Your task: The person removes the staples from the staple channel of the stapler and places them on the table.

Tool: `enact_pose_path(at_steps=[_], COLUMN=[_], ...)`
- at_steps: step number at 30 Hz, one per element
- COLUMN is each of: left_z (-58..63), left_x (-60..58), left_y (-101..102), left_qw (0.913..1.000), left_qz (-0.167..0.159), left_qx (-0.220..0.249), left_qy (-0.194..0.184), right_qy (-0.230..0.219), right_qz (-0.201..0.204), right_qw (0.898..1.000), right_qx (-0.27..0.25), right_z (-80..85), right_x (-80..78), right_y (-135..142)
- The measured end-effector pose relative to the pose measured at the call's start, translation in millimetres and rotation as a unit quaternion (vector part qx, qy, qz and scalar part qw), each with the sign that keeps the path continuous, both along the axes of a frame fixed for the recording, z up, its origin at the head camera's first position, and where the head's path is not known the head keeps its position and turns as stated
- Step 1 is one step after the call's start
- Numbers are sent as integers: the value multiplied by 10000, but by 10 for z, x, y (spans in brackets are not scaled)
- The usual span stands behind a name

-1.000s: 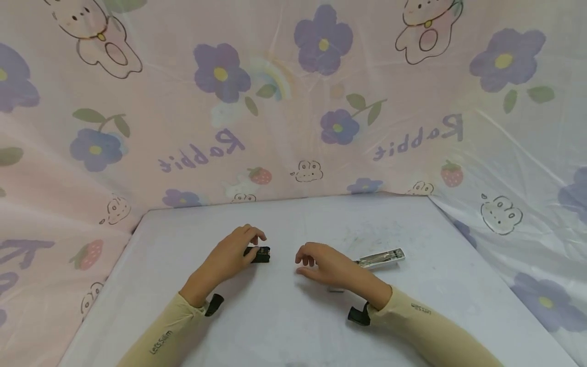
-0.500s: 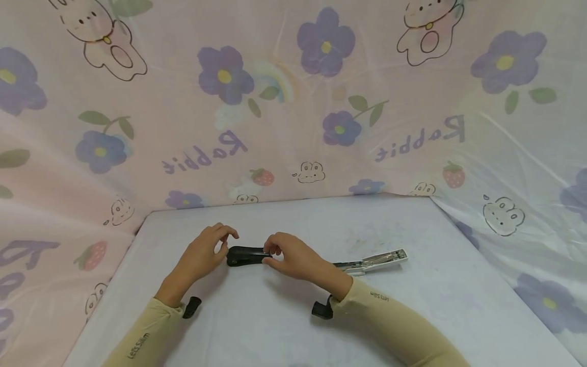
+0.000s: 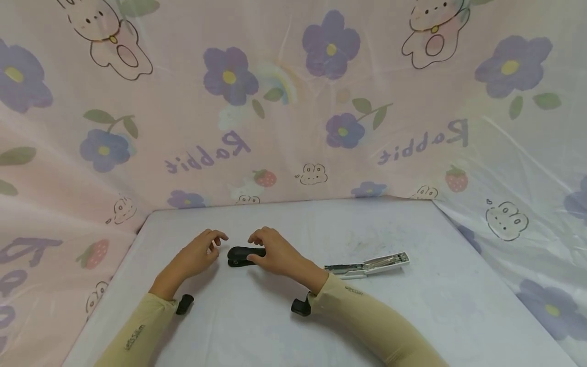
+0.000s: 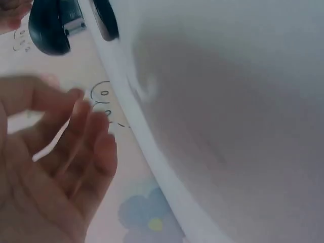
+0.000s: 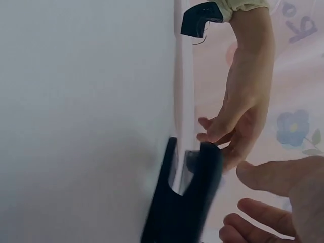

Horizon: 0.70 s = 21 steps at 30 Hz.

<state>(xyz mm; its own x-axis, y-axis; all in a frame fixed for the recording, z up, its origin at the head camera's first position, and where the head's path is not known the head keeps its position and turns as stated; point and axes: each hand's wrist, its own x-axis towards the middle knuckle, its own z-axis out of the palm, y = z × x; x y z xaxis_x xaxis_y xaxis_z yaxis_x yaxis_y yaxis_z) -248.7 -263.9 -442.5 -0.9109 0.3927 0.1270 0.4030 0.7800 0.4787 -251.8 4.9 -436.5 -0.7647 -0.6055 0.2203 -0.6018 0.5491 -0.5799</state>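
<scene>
A black stapler (image 3: pixel 240 252) lies on the white table, its rounded end toward the left. My right hand (image 3: pixel 278 253) is over its right part, hiding that end. In the right wrist view, thumb and fingers of the right hand (image 5: pixel 306 195) are spread apart beside the stapler (image 5: pixel 174 217), not wrapped round it. My left hand (image 3: pixel 194 256) hovers left of the stapler, apart from it, with fingers loosely bent and holding nothing. The stapler's two arms (image 4: pixel 46 28) show at the top of the left wrist view, past the left hand (image 4: pixel 45 157).
A long pale hinged thing with metal inside (image 3: pixel 387 261), like a stapler folded open, lies on the table (image 3: pixel 257 326) to the right, partly behind my right forearm. A patterned cloth (image 3: pixel 284 127) hangs along the table's back and sides.
My left hand has let go of the black stapler and drawn back to the left. My right hand has moved left from beside the pale hinged thing to over the stapler's right end.
</scene>
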Motion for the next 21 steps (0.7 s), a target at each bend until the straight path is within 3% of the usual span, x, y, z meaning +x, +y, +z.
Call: enact_pose_path(at_steps=[4,7,21], left_z=[3,17,-47], left_x=[-61,-94,-217], left_y=[-30,-16,69], left_qw=[9956,9916,9868], left_qz=[-520,-683,-473], left_qx=[202,157,-183], left_qy=[-750,-1085,-1536], right_qy=[-211,-334,-779], right_qz=[24,15,70], right_qw=[9997,9994,9969], right_qx=[-106,-104,-59], right_z=[-78,-126,-260], right_x=[-75,-122,-230], right_y=[-92,-166,-358])
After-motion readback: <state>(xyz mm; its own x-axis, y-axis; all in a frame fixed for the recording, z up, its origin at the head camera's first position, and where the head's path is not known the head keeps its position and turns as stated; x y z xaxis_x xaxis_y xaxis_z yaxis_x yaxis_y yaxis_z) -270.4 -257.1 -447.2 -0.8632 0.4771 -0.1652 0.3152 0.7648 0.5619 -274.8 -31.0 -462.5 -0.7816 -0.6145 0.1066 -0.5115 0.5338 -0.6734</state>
